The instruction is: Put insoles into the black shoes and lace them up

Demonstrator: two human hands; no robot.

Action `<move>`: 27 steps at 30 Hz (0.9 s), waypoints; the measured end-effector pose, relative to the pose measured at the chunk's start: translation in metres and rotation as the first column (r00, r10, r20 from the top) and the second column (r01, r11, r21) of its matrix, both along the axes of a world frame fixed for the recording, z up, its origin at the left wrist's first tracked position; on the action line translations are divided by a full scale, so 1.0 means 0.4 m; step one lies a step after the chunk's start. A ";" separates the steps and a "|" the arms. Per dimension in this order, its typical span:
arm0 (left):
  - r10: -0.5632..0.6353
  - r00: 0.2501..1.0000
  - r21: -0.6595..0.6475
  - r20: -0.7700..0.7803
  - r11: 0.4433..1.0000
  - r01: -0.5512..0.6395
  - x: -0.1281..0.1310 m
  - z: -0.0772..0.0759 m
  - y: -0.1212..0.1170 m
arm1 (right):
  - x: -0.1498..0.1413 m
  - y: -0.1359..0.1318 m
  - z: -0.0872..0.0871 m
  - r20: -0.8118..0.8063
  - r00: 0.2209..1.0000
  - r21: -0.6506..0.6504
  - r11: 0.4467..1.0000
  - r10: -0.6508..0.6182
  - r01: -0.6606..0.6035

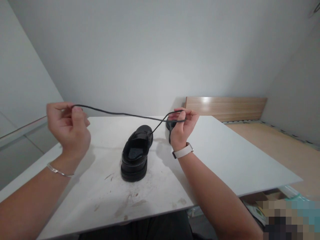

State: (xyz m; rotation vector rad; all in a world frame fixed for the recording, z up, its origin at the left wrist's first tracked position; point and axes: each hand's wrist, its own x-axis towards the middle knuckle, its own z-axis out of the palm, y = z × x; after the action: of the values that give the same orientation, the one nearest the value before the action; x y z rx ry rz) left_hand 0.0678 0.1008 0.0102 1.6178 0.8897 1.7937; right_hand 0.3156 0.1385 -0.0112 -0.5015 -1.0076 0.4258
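Your left hand (71, 128) pinches a thin, black lace (120, 114); your right hand (183, 131) holds a bend of it between thumb and fingers. It runs to a black shoe (135, 154) upright on the white table (237, 160), heel near, thick-soled and dully shining. Farther right, another dark shoe (171, 126) sits partly hidden behind that hand.

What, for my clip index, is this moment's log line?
left hand: pinching lace; right hand: holding lace looped; nearer shoe: on table, lace running from it

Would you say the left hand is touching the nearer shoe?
No, the left hand pinches the black lace, apart from the nearer shoe.
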 end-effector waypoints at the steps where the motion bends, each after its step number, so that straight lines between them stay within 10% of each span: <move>1: -0.019 1.000 0.023 -0.004 1.000 0.019 0.026 -0.001 -0.010 | -0.011 -0.009 0.000 0.040 0.999 0.029 0.999 0.016 -0.017; 11: -0.215 0.975 0.083 -0.066 0.972 0.220 0.115 -0.061 -0.044 | -0.128 -0.114 -0.012 0.525 0.842 0.383 0.849 0.123 -0.364; 21: -0.406 0.824 -0.199 -0.395 0.913 0.355 0.184 -0.013 0.015 | -0.055 -0.084 0.013 0.460 0.875 0.409 0.911 -0.154 -0.055; 27: -0.451 0.866 -0.260 -0.217 0.881 0.395 0.254 0.039 0.104 | -0.017 -0.056 0.003 0.534 0.767 0.424 0.898 -0.356 0.121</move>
State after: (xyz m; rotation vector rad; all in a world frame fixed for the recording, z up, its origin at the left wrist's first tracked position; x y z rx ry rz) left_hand 0.1696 0.1424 0.0257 1.7806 0.7313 1.1550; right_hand 0.3090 0.1161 -0.0099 -0.4243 -1.5798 -0.1900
